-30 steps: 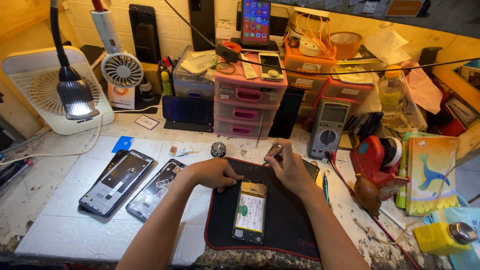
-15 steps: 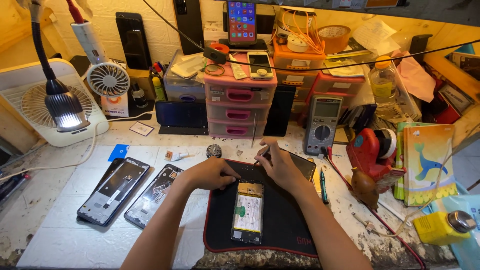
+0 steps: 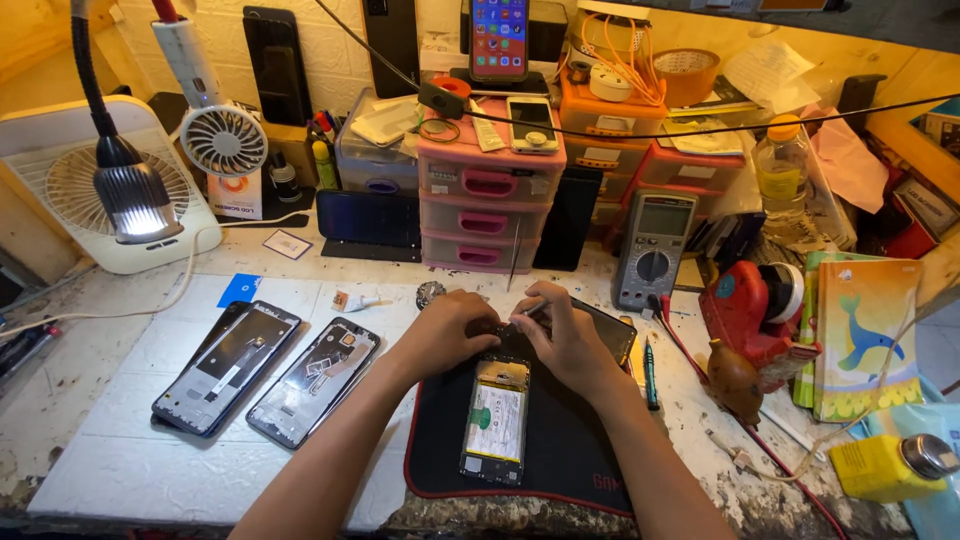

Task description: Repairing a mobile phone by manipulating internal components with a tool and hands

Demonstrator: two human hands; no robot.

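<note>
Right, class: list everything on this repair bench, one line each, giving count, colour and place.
Opened phone: one, back off, on black mat.
Phone frames: two, dark, left of mat.
Drawer unit: one, pink, behind the hands.
Multimeter: one, grey, right of drawers.
Desk fans: two, white, back left.
Lamp: one, lit, left.
Bottle: one, clear, orange cap, back right.
Left hand: at phone's top.
Right hand: holding a thin tool there.

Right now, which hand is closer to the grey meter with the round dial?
The right hand. It rests at the top of the opened phone, just left of the grey meter. The left hand sits farther left, beyond the right one.
</note>
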